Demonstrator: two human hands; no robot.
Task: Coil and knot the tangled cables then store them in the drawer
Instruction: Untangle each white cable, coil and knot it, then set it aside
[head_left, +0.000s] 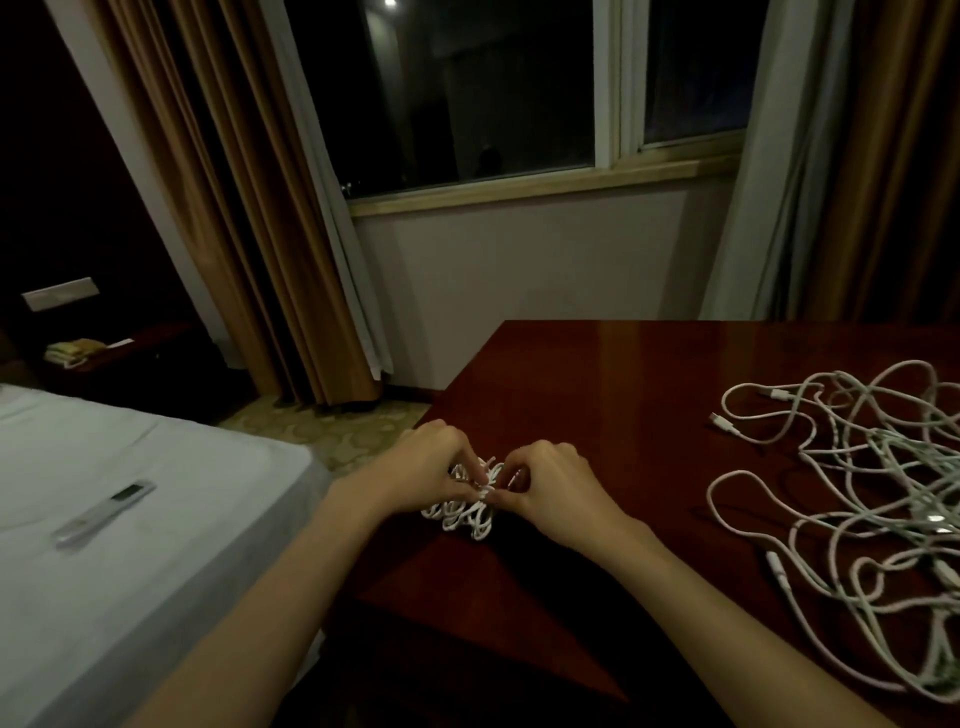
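A small coiled white cable bundle sits at the near left corner of the dark red table. My left hand grips the bundle's left side with curled fingers. My right hand pinches the cable at the bundle's middle, fingers curled over it. The two hands nearly touch above the coil, and its upper part is hidden by them. A large tangle of white cables with several plugs lies loose on the table's right side. No drawer is in view.
A bed with a white sheet lies to the left, with a remote control on it. Curtains and a dark window stand behind. A nightstand with a telephone is far left.
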